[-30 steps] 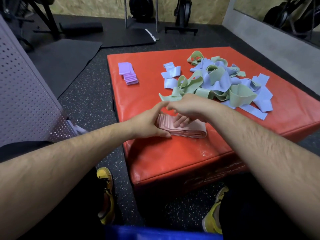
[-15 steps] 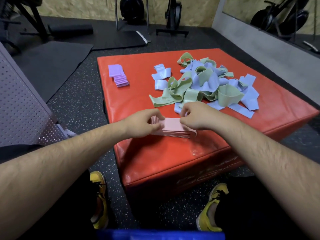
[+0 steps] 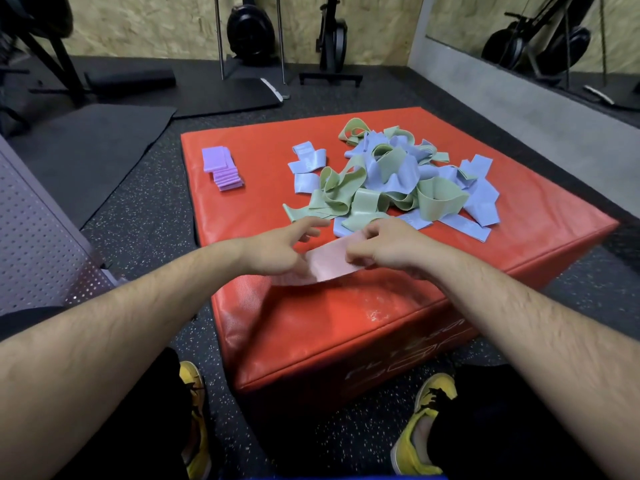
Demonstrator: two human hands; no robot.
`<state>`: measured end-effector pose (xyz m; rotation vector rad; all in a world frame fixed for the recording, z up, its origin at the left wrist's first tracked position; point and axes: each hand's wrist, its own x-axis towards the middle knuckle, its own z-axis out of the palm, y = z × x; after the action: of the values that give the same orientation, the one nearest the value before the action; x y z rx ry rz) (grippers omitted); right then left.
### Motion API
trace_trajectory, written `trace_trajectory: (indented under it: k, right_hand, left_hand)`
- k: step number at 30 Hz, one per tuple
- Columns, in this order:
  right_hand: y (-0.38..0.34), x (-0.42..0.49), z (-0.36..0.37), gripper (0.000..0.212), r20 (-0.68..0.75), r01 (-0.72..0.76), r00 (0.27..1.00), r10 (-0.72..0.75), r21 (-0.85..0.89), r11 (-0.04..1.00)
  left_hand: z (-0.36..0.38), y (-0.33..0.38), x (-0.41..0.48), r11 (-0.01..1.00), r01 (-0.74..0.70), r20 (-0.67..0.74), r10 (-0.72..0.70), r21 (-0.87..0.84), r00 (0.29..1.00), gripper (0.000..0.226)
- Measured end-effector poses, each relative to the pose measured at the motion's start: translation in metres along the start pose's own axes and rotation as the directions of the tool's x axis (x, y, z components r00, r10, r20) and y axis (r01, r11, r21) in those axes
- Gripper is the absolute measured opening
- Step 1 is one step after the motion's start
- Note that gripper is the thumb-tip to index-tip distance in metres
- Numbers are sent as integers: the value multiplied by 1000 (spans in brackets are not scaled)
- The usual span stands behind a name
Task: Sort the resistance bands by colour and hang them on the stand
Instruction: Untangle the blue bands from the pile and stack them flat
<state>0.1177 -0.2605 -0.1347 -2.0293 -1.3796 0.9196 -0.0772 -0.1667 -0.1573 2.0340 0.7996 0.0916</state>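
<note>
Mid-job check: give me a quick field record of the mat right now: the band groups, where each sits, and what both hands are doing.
surface: red mat
purple bands: neat stack, far left of mat
blue and green bands: mixed pile, far right, unsorted
pink bands: stack at near edge, between the hands
left hand: rests on pink bands' left end, fingers loose
right hand: grips pink bands' right end
hung: none in view

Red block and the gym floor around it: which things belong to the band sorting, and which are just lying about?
Job: pink bands, pinched by the right hand, left hand touching; purple stack; green and blue pile; red block under them.
Lying about: black floor mats; exercise machines by the wall.
</note>
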Motion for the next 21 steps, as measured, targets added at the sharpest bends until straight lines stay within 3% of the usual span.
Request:
trace_trajectory:
  k: [2,8,11,15,18,21]
  right_hand:
    - [-6,1,-3,22,-5,93,996,-93,35,995]
    - [-30,8,-19,17,-124,242,966,-229,104,965]
    - [-39,23,-16,37,-225,298,947,-229,350,888]
    - [-56,37,1,51,-120,233,972,-202,606,761]
    - [-67,44,16,53,-10,185,973,-230,629,755]
    - [-78,57,26,46,3,175,974,-228,633,754]
  left_hand:
    - [2,7,0,995,-30,33,33,-94,999,91]
    - [-16,14,-2,949,-124,-145,84,-288,986,42]
    - [-23,18,-3,888,-168,-252,62,-428,966,34]
    - [-36,23,2,728,-255,-400,-29,-636,916,29]
    - [-53,25,6,677,-266,-480,-147,-687,865,25]
    - [-67,20,12,665,-237,-497,-232,-708,836,35]
